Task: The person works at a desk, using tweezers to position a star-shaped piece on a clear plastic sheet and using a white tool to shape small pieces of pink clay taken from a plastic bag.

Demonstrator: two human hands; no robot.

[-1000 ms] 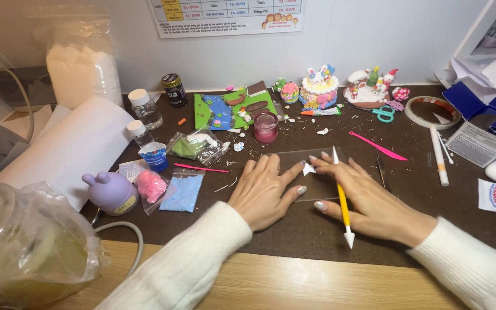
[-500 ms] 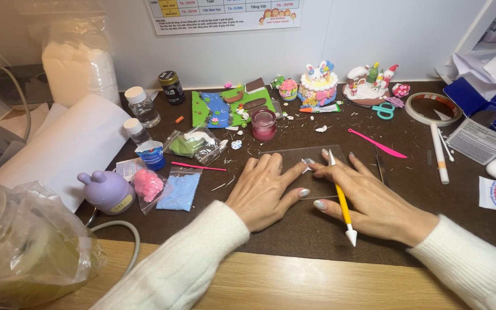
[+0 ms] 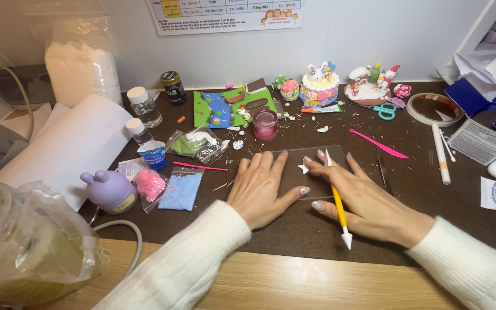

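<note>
My left hand (image 3: 262, 189) lies flat, fingers spread, on a clear plastic sheet (image 3: 294, 158) on the dark mat (image 3: 294, 229). My right hand (image 3: 363, 198) rests beside it, fingertips on the same sheet. A yellow modelling tool (image 3: 338, 204) with white tips is held between the right hand's fingers, one tip pointing toward me. A small white clay star (image 3: 303, 169) sits under the sheet between the two hands' fingertips.
Around the mat: a pink tool (image 3: 377, 143), a white pen (image 3: 440, 154), a tape roll (image 3: 431, 109), a pink jar (image 3: 265, 124), clay bags (image 3: 182, 189), a purple bunny pot (image 3: 109, 190), small bottles (image 3: 143, 106), clay figures (image 3: 318, 83), a green clay scene (image 3: 231, 107), white paper (image 3: 70, 146).
Both hands stay on the sheet, nearly still; the left hand's fingers have spread slightly. The camera has shifted a little.
</note>
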